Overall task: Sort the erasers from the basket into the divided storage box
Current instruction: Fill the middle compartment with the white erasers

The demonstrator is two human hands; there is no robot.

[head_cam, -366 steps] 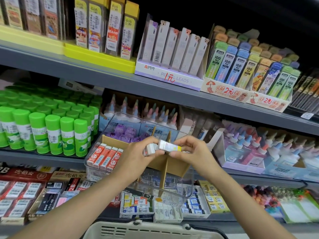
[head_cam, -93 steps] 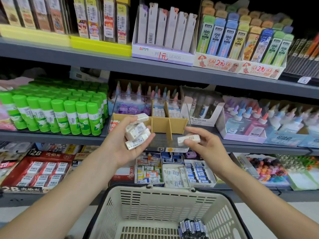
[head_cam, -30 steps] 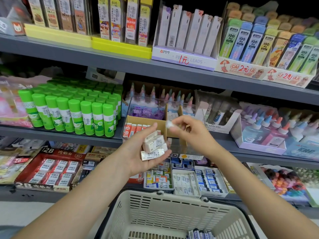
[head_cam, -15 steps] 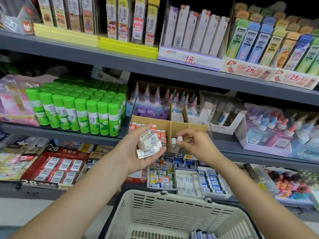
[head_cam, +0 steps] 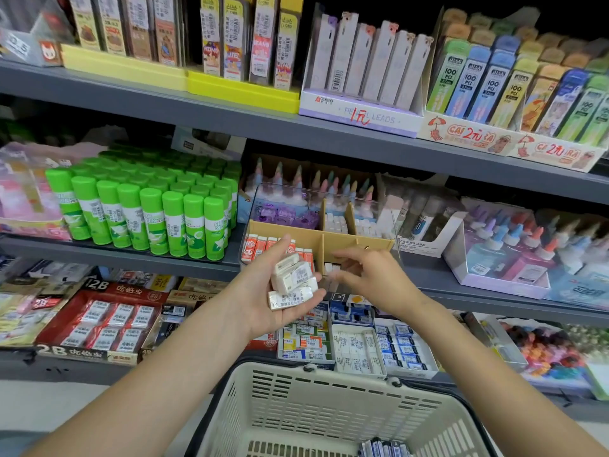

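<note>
My left hand (head_cam: 263, 301) lies palm up in front of the middle shelf and grips a small stack of white erasers (head_cam: 291, 281). My right hand (head_cam: 370, 275) is just to its right, its blurred fingers stretched toward the stack and holding nothing I can see. Behind both hands stands the clear storage box (head_cam: 359, 243) with cardboard dividers. Orange erasers (head_cam: 260, 247) fill its front left compartment and a few white erasers (head_cam: 329, 267) lie in the front middle one. The beige basket (head_cam: 316, 407) sits below, with dark blue erasers (head_cam: 384, 450) at its bottom.
Green glue sticks (head_cam: 148, 209) stand left of the box and glue bottles (head_cam: 510, 252) to its right. Boxed erasers (head_cam: 356, 344) and a red 2B tray (head_cam: 105, 321) fill the lower shelf. Pencil lead packs (head_cam: 362, 61) line the top shelf.
My right hand let go of a white eraser in the box's front middle compartment and has drawn back toward the stack in my left hand. My left hand stayed where it was.
</note>
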